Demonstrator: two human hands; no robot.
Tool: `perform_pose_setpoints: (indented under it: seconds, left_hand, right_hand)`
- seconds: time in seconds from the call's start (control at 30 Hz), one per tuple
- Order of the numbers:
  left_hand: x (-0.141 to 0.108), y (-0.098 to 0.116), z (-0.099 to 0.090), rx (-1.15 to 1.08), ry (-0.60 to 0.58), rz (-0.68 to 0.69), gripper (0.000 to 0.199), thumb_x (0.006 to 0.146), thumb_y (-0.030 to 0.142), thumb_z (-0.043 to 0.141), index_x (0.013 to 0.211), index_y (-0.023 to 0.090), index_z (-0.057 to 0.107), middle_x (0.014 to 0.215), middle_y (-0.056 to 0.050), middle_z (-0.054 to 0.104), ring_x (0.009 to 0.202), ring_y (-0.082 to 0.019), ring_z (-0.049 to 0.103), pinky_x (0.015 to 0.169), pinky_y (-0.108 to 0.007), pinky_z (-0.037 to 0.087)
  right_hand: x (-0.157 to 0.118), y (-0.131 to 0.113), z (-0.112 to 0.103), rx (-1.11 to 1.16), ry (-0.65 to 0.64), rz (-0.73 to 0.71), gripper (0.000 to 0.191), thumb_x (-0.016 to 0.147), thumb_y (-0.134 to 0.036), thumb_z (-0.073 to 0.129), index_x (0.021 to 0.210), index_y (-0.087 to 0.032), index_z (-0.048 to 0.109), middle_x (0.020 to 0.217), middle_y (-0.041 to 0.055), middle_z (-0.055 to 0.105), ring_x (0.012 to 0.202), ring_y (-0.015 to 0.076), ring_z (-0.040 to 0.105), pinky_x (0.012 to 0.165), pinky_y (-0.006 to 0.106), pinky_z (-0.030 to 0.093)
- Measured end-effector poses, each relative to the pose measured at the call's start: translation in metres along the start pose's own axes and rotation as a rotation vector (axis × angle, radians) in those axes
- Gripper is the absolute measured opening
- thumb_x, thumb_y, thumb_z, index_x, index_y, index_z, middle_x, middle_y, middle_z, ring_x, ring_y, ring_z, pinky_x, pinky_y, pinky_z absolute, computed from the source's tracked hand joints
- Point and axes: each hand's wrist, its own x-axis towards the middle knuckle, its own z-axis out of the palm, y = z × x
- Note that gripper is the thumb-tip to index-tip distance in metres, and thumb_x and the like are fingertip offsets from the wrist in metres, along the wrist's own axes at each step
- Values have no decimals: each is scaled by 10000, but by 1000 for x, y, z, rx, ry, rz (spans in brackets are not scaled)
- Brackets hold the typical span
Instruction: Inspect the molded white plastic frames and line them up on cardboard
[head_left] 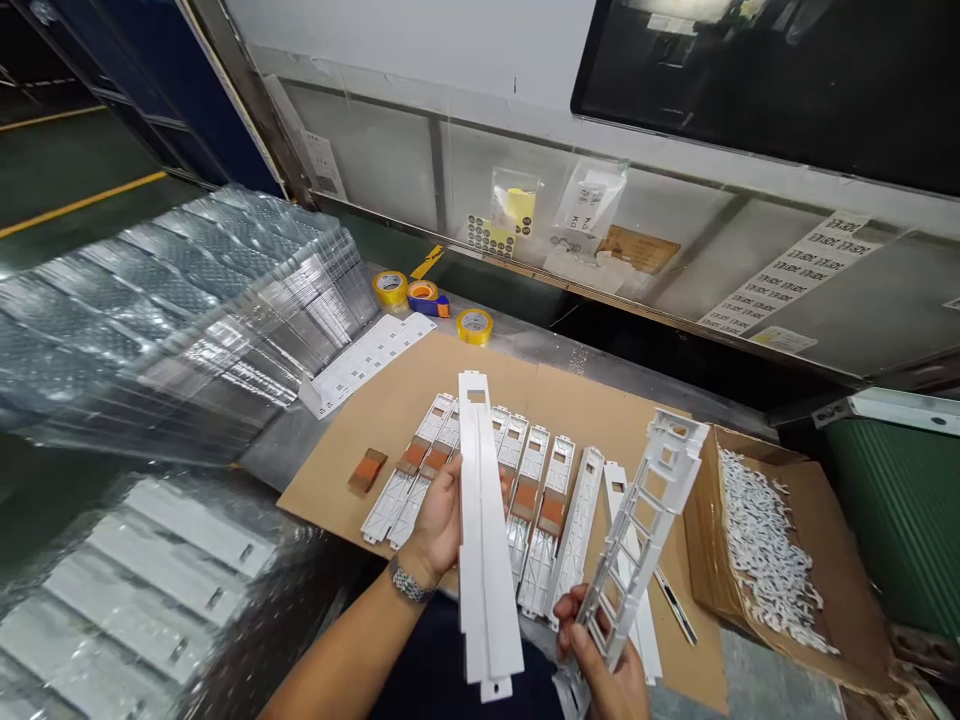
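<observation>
My left hand [439, 515], with a metal watch at its wrist, is closed round a long white plastic cover strip [484, 540] held upright, its smooth face towards me. In my right hand [604, 660] is a white ladder-like plastic frame [630, 540], gripped near its lower end and tilted to the right. Behind both hands, a row of ribbed white plastic strips [531, 470] lies on a cardboard sheet [600, 410]. Several of them carry brown foam-like blocks [552, 512]. One loose brown block [367, 470] sits left of the row.
An open carton [705, 540] of small white plastic pieces [765, 550] stands at the right. Yellow tape rolls [475, 326] lie at the back. Bubble-wrapped stacks [247, 330] and wrapped white strips [142, 590] fill the left. A pen [676, 605] lies beside the carton.
</observation>
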Motion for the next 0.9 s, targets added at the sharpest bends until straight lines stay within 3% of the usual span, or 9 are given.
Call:
perform_pose_setpoints:
  seconds: [0.17, 0.37, 0.63, 0.9]
  left_hand:
    - [-4, 25, -20, -26, 49, 170, 433, 896, 389, 323, 924, 69, 614, 828, -126, 663, 719, -226, 636, 633, -324, 536]
    - [-18, 54, -43, -35, 115, 313, 415, 895, 361, 327, 881, 76, 629, 790, -106, 670, 668, -213, 630, 631, -336, 545]
    - [-26, 55, -41, -42, 84, 322, 391, 871, 363, 376, 1013, 87, 614, 894, -114, 676, 747, -241, 640, 644, -367, 552]
    - [-26, 57, -40, -42, 74, 326, 358, 871, 353, 397, 978, 84, 607, 875, -107, 661, 759, -231, 625, 648, -353, 544]
  right_hand:
    - [5, 10, 1, -12, 40, 28, 469, 618, -477, 754, 947, -184, 592, 796, 27, 643, 572, 109, 499, 547, 226, 414]
    - [10, 18, 1, -27, 27, 47, 487, 644, -480, 736, 984, -181, 555, 807, 13, 637, 579, 103, 495, 560, 215, 418]
    - [11, 21, 11, -90, 2, 49, 482, 660, -493, 716, 988, -182, 548, 826, 27, 625, 594, 132, 484, 580, 267, 404]
    - [11, 22, 17, -118, -29, 58, 468, 686, -507, 694, 1000, -196, 539, 842, 19, 614, 610, 125, 485, 601, 263, 396]
